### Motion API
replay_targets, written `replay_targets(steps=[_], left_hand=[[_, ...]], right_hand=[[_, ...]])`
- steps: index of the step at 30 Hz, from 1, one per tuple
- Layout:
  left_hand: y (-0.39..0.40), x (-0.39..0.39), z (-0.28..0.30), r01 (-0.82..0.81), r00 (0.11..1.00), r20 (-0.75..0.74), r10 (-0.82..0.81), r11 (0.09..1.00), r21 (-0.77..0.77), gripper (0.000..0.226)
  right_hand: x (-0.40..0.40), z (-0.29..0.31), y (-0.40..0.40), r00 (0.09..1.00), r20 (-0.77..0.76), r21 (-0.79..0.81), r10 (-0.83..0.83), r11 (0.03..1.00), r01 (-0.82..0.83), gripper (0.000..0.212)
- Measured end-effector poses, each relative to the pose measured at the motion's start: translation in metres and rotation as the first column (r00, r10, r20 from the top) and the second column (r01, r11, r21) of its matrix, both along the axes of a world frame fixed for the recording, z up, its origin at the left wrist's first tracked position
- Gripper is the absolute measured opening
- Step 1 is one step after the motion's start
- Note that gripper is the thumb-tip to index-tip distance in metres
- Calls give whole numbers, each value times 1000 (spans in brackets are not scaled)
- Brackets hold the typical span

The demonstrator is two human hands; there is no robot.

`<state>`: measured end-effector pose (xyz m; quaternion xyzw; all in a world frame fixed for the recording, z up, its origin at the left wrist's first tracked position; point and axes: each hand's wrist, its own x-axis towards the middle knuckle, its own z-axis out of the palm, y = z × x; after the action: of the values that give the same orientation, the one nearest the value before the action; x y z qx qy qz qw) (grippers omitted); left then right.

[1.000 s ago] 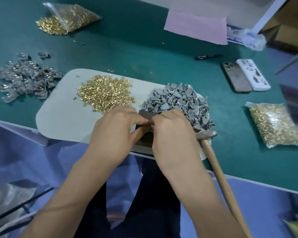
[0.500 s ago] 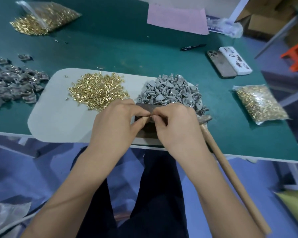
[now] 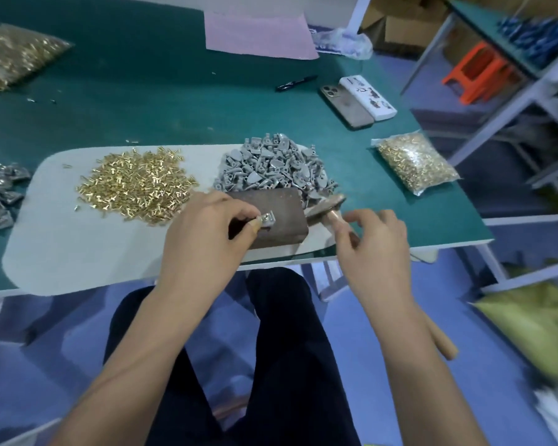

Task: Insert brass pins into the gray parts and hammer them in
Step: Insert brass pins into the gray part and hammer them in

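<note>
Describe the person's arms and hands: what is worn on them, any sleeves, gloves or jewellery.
Both forearms are bare right down to the frame edge; no sleeves show. The left hand and the right hand wear no gloves, and no ring, watch or bracelet is visible. The fingers are uncovered. Below the arms, dark trousers cover the legs.

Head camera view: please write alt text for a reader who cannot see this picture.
A person's left hand pinches a small gray part on a dark metal block, while the open right hand reaches toward the hammer lying beside the block. Behind them, on a pale mat on a green table, lie a pile of brass pins and a pile of gray parts.
</note>
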<state>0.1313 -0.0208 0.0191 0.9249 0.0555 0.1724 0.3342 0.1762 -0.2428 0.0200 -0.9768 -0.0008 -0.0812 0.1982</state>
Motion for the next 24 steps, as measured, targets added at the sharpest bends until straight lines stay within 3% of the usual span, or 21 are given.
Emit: replay_targets(steps=[2,4,6,9,12,15,18,21,24], left_hand=[[-3,0,1,10,1000,0,-10,1000,1,8],[-4,1,2,21,1000,-1,-21,1000,-10,6],[-4,2,2,38,999,-4,-38,998,-40,6],[0,5,0,85,996,-7,-86,990,-114,7],[0,6,0,86,996,-6,-88,989,-122,9],[-2,7,3,77,997,-11,-78,995,-70,10],[-4,9,7,70,997,-16,-70,997,17,9],[-5,9,12,66,997,-44,-64,996,54,10],[-4,8,11,56,998,-27,-54,996,68,9]], right_hand=[[-4,-9,-12,991,-135,-116,-24,993,8,34],[-3,-10,-19,984,-177,-23,19,999,-24,29],[0,-8,-24,987,-155,56,38,998,-29,19],[-4,-8,-29,997,-59,35,41,999,-39,18],[-13,4,-29,995,22,295,101,950,-103,22],[-18,21,-27,950,4,482,311,832,-275,19],[-16,30,-23,878,-13,431,479,795,-428,26],[-12,34,-16,868,-49,327,494,829,-453,26],[-12,39,-10,885,20,288,465,845,-450,23]])
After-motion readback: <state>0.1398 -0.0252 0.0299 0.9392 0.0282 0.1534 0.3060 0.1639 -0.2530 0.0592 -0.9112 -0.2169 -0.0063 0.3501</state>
